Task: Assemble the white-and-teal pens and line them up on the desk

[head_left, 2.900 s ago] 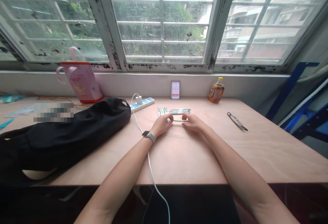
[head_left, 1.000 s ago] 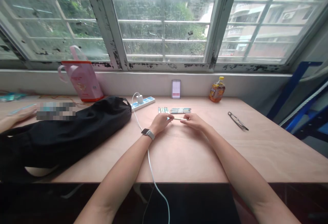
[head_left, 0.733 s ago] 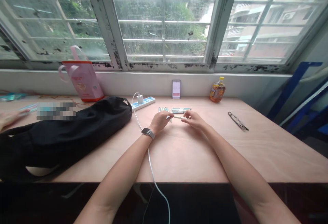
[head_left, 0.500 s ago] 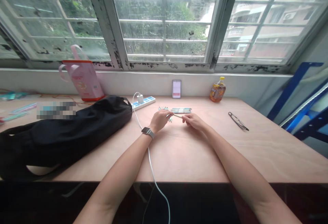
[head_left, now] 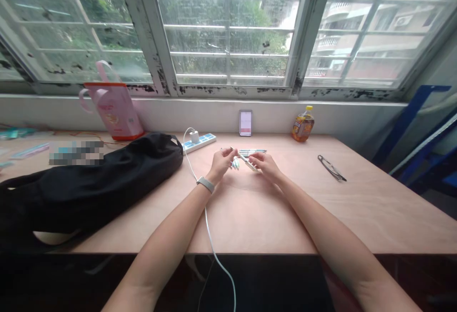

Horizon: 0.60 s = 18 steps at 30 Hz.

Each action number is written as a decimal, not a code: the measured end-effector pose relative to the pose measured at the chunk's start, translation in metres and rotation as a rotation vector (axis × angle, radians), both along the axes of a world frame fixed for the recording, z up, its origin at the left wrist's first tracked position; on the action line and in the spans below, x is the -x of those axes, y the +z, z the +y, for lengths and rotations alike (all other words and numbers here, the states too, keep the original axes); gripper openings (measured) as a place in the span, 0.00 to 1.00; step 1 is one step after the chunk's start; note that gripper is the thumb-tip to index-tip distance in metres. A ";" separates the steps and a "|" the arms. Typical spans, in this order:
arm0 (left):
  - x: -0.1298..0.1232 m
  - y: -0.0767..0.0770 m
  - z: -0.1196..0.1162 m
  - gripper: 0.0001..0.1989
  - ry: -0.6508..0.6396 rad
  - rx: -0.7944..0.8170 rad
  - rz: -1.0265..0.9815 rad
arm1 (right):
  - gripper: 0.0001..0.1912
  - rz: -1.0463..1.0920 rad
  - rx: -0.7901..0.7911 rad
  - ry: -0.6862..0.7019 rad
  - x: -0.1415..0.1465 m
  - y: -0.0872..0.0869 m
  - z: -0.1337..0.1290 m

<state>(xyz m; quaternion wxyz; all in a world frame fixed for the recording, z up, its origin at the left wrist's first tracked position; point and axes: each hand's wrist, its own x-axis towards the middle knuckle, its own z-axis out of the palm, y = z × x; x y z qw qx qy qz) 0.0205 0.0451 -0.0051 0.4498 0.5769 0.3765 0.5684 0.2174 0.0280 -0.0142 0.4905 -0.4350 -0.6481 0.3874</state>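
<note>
A slim pale pen (head_left: 244, 158) is grasped, tilted, between the curled fingers (head_left: 225, 156) of the left hand (head_left: 221, 163) and the pinching fingertips (head_left: 257, 160) of the right hand (head_left: 266, 165), above a pale plywood desk (head_left: 357, 207); a row of white-and-teal pens (head_left: 253, 151) is laid just beyond, at twelve o'clock

Single head-worn camera, set above and behind the hands, facing forward and tipped down across a plywood table (head_left: 250, 217) toward a barred window (head_left: 228, 31). Wide view, fairly close: left hand (head_left: 221, 164) and right hand (head_left: 267, 167) sit near mid-frame, forearms (head_left: 167, 221) rising from the bottom edge. Table's near edge crosses the lower frame; far edge meets a white wall (head_left: 200, 117) beneath the window.
</note>
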 end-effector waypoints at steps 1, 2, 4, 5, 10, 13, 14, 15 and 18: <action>0.006 0.002 0.004 0.19 0.069 0.001 -0.008 | 0.16 0.013 -0.011 -0.060 -0.004 -0.001 0.003; 0.013 0.002 0.008 0.19 0.158 0.002 -0.015 | 0.15 0.011 -0.023 -0.132 -0.008 -0.002 0.006; 0.028 0.001 0.016 0.17 0.335 -0.027 0.033 | 0.16 -0.041 -0.028 -0.283 -0.019 -0.005 0.012; 0.035 -0.001 0.019 0.15 0.421 -0.045 0.094 | 0.18 -0.080 -0.018 -0.342 -0.025 -0.006 0.014; 0.056 -0.019 0.029 0.14 0.590 -0.012 0.474 | 0.23 -0.187 0.019 -0.419 -0.039 -0.010 0.018; 0.056 -0.025 0.031 0.17 0.552 -0.024 0.610 | 0.25 -0.219 -0.010 -0.412 -0.039 -0.010 0.017; 0.056 -0.026 0.032 0.19 0.530 -0.029 0.654 | 0.25 -0.232 -0.018 -0.412 -0.038 -0.010 0.017; 0.056 -0.026 0.033 0.22 0.503 -0.031 0.695 | 0.25 -0.243 -0.026 -0.415 -0.038 -0.009 0.018; 0.061 -0.025 0.035 0.25 0.355 -0.091 0.735 | 0.25 -0.271 -0.053 -0.427 -0.038 -0.009 0.018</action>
